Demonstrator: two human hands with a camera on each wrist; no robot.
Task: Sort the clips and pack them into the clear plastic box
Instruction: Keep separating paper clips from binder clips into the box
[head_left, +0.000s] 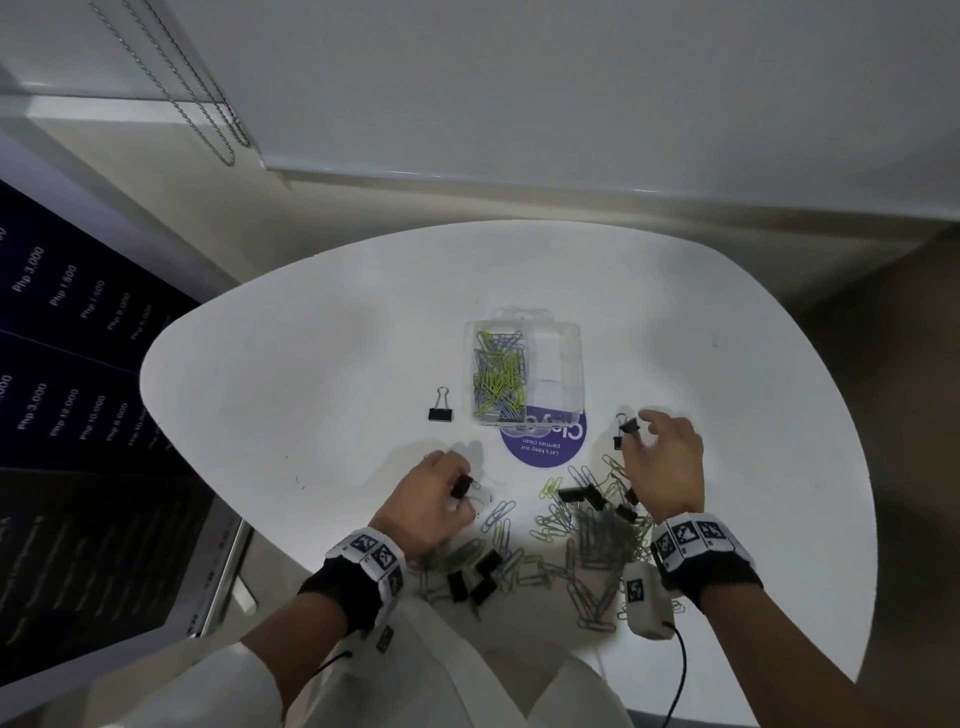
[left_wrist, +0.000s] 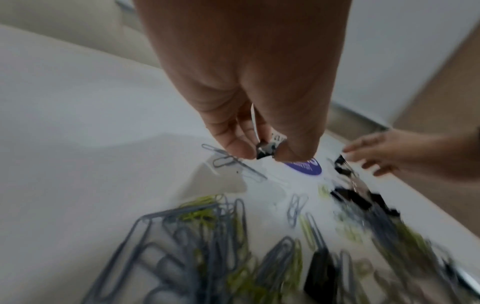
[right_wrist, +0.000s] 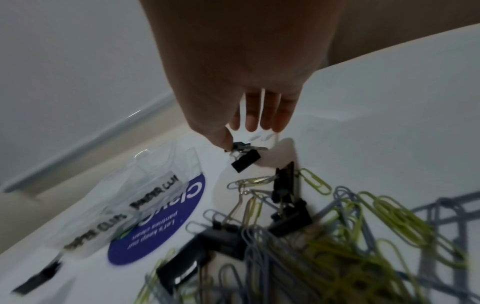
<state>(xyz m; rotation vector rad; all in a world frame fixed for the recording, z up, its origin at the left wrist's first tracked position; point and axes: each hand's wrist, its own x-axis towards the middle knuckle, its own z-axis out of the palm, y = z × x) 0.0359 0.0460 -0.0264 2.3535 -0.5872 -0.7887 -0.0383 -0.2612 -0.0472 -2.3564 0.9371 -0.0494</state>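
Pinching one black binder clip (head_left: 460, 487) in a tight grip, the left hand (head_left: 431, 501) hovers near the bench's (head_left: 311, 364) near edge; only the left wrist view shows thumb and fingertips closed on it. The right hand (head_left: 665, 470) pinches another binder clip (right_wrist: 245, 160) by its wire handle — the right wrist view shows the other fingers spread. One clear box (head_left: 524, 371) sits mid-bench, paper clips (head_left: 496, 376) filling its left compartment. One lone binder clip (head_left: 441, 408) stands just left of it — loose clips (head_left: 597, 535) crowd the near edge, too tangled to count.
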